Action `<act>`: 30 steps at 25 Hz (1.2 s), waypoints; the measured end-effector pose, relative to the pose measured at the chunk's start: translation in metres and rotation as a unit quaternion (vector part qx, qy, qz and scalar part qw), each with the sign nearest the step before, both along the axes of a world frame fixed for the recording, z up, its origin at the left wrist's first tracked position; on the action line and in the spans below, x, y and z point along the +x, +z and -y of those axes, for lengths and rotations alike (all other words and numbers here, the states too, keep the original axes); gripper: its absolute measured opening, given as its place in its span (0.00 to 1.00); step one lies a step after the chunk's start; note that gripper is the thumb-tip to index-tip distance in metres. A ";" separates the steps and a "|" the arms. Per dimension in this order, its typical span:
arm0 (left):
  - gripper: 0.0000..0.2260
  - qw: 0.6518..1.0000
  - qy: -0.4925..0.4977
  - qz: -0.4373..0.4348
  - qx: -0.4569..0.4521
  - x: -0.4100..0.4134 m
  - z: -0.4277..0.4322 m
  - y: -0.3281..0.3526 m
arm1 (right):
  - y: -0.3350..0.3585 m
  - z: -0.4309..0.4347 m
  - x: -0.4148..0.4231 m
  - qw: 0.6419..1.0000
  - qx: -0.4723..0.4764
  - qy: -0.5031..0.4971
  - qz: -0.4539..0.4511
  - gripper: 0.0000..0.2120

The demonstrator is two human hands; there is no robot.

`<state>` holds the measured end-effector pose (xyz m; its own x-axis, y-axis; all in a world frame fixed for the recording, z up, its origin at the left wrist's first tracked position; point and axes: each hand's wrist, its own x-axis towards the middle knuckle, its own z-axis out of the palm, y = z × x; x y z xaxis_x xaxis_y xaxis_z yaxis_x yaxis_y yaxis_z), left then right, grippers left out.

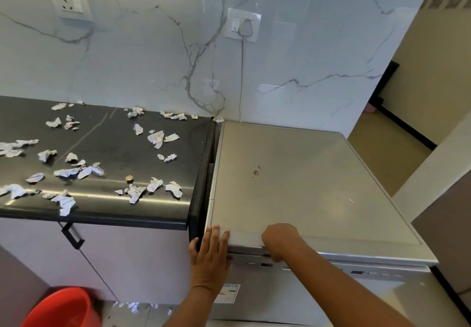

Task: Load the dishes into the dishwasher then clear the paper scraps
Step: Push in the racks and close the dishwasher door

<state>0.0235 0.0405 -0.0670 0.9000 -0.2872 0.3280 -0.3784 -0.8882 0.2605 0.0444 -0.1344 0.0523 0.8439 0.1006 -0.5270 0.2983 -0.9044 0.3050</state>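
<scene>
Left hand (210,252): flat, fingers straight and together, pointing up. Palm is against the front-left corner of the dishwasher (293,173), fingertips reach its top edge, thumb splayed left into the gap beside the surface (114,148). It grips nothing.

Right hand (279,242): fingers curled down over the front lip of the dishwasher top, hooked at the upper edge of the door (331,301). Fingertips are hidden under the lip, so depth of grip is unclear.

Door stands upright; a dark slot with a control strip shows just under the top. Sticker (229,293) on the door's upper left, partly behind the left forearm.

Dishwasher sits just right of the dark surface, narrow gap between. Its top has a small brown mark near the middle.

Paper scraps (155,138): crumpled white bits scattered all over the dark surface, from the back wall to the front edge; one lies at the back corner touching the dishwasher. A few more on the floor (132,306) below the cabinet (127,263).

Red bucket (61,309) on the floor, lower left. Black handle (72,235) on the cabinet front.

Socket (243,24) on the marble wall (153,59) with a plug in; its cord (241,77) drops behind the dishwasher.
</scene>
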 end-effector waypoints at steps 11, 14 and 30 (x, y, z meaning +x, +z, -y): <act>0.22 0.999 0.027 -0.025 0.000 0.028 -0.003 0.060 | 0.004 -0.005 0.008 0.972 0.171 -0.079 0.143 0.27; 0.21 0.999 0.039 -0.034 0.015 0.048 0.000 0.074 | 0.007 -0.016 0.025 0.949 0.237 -0.089 0.190 0.24; 0.23 0.986 0.065 0.156 -0.003 0.230 0.006 0.267 | 0.133 0.011 0.227 0.831 0.348 0.027 0.434 0.15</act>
